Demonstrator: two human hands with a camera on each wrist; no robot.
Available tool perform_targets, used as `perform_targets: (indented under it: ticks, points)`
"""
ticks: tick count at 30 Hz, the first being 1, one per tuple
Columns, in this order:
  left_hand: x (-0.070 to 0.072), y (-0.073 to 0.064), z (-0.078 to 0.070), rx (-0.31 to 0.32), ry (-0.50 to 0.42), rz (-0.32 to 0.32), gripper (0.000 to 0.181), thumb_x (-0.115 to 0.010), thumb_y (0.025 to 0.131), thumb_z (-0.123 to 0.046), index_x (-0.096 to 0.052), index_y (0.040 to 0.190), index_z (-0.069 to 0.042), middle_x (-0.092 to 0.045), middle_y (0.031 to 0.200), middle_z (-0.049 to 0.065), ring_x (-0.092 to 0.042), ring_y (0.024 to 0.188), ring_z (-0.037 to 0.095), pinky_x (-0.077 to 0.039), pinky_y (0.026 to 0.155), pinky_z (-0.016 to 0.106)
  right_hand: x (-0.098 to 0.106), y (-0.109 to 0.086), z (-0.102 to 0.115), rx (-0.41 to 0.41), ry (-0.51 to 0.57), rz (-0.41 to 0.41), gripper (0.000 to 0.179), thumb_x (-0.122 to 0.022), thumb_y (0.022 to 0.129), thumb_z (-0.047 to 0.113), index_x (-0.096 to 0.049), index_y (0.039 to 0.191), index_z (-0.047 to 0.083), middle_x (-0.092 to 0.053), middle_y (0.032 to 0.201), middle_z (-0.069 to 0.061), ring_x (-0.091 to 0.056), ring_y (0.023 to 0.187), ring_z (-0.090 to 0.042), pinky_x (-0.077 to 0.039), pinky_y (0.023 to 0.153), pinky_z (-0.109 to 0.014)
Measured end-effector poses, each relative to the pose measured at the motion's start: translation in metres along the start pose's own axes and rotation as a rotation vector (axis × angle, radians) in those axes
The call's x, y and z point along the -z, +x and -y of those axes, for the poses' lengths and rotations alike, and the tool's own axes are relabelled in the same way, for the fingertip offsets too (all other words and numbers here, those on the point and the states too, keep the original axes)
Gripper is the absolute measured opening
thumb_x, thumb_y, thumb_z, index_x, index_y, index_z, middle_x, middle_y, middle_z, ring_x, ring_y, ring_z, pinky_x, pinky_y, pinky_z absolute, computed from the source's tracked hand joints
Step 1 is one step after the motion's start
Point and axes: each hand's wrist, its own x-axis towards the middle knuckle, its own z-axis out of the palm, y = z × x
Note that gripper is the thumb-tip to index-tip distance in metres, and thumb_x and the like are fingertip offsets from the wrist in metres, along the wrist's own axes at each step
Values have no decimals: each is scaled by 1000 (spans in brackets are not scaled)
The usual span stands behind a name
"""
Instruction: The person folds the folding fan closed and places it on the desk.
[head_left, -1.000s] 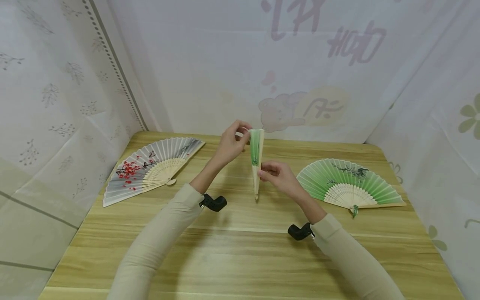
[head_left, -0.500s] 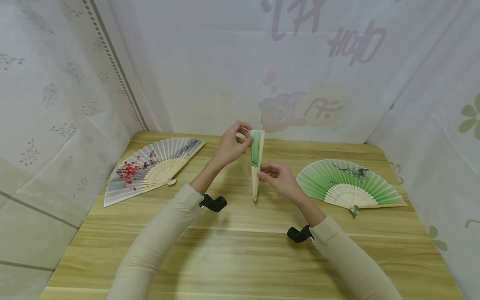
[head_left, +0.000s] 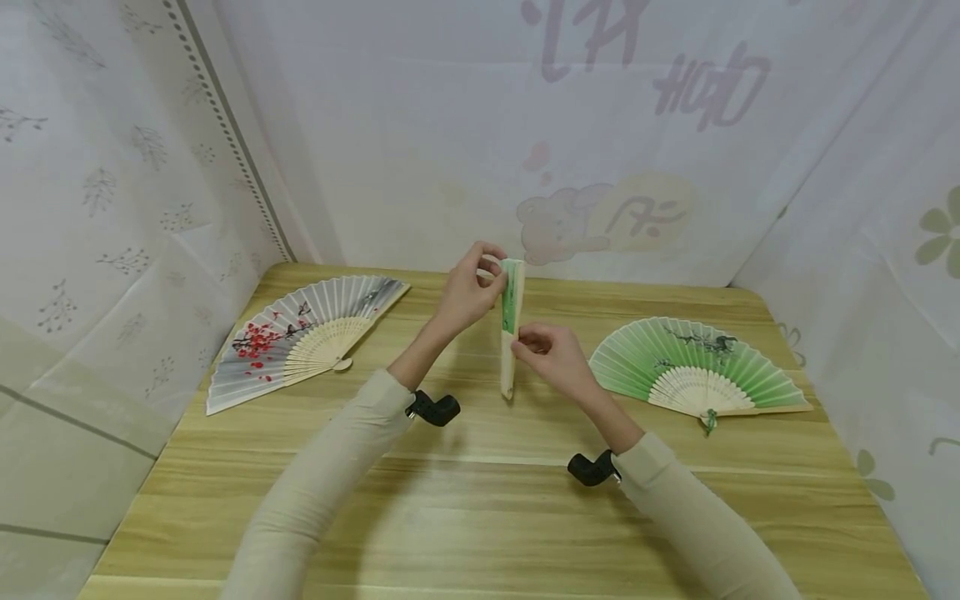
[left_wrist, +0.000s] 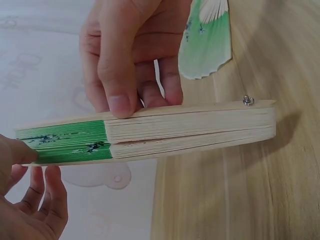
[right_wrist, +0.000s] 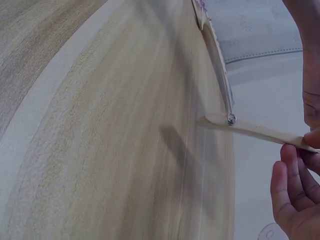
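Observation:
In the head view a folded green hand fan (head_left: 510, 325) stands upright above the middle of the table. My left hand (head_left: 472, 287) pinches its top end, where the green leaf is. Lower down, my right hand (head_left: 553, 354) pinches the side of the fan around its middle. The left wrist view shows the pleated green leaf (left_wrist: 65, 142) and the stacked pale sticks (left_wrist: 190, 127) edge-on, a thin gap running between two layers. A metal rivet (left_wrist: 248, 100) sits near the stick end. In the right wrist view the fan's outer stick (right_wrist: 255, 131) shows, its far end hidden by fingers.
On the wooden table (head_left: 480, 517), a spread grey fan (head_left: 300, 333) with red blossoms lies at the left. A spread green fan (head_left: 697, 362) with a green tassel (head_left: 709, 422) lies at the right. A printed cloth (head_left: 420, 142) hangs behind the table.
The held fan has turned slightly, and its outline looks narrower and straighter than the earlier wedge. Its lower tip and the right hand have shifted a little left. Both hands keep their hold.

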Motion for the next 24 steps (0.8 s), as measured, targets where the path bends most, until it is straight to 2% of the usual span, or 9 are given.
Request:
perform_targets:
  ticks: [3, 6, 8, 13, 16, 19, 24]
  points:
    - [0, -2, 0, 27, -5, 23, 25, -57, 103, -5, -53, 127, -5, -60, 100, 15, -67, 70, 32, -55, 57, 34, -1, 1, 1, -6, 10, 7, 12, -70, 96, 1, -75, 105, -4, -73, 92, -10, -71, 80, -23, -58, 72, -32]
    - [1, -4, 1, 52, -18, 66, 29, -57, 103, -7, -52, 131, -3, -61, 103, 16, -68, 75, 39, -58, 62, 44, 0, 1, 1, -45, 21, 14, 13, -68, 97, 2, -75, 107, -3, -73, 94, -11, -70, 83, -23, -57, 73, -31]
    - [1, -6, 3, 75, -18, 115, 29, -57, 104, -7, -52, 132, -2, -62, 105, 18, -68, 79, 42, -58, 64, 47, 1, 1, 1, -74, 33, 15, 15, -67, 98, 3, -75, 109, -3, -73, 96, -11, -70, 85, -24, -57, 74, -31]
    - [-1, -15, 10, 142, 13, 259, 27, -60, 103, -7, -55, 128, 1, -63, 107, 18, -68, 88, 44, -60, 64, 42, 7, -1, -1, -132, 114, 23, 19, -65, 100, 3, -72, 115, -5, -73, 103, -15, -70, 91, -33, -58, 76, -38]
    - [-5, -24, 16, 163, 9, 315, 27, -61, 103, -5, -55, 128, 3, -64, 106, 18, -68, 89, 45, -60, 67, 49, 11, -2, -3, -166, 173, 29, 19, -64, 101, 2, -72, 116, -6, -72, 105, -17, -68, 94, -41, -58, 79, -46]
    - [-9, -34, 21, 184, -30, 335, 27, -61, 102, -3, -54, 127, 4, -64, 103, 19, -68, 88, 47, -58, 70, 58, 13, -5, -6, -201, 214, 39, 19, -63, 101, 1, -71, 115, -9, -72, 105, -19, -66, 95, -46, -57, 82, -53]
    - [-16, -48, 27, 220, -70, 318, 27, -62, 101, -1, -54, 126, 3, -65, 102, 19, -69, 85, 44, -58, 70, 60, 13, -11, -14, -236, 229, 50, 19, -63, 100, 0, -70, 114, -12, -72, 101, -19, -66, 93, -45, -55, 83, -57]
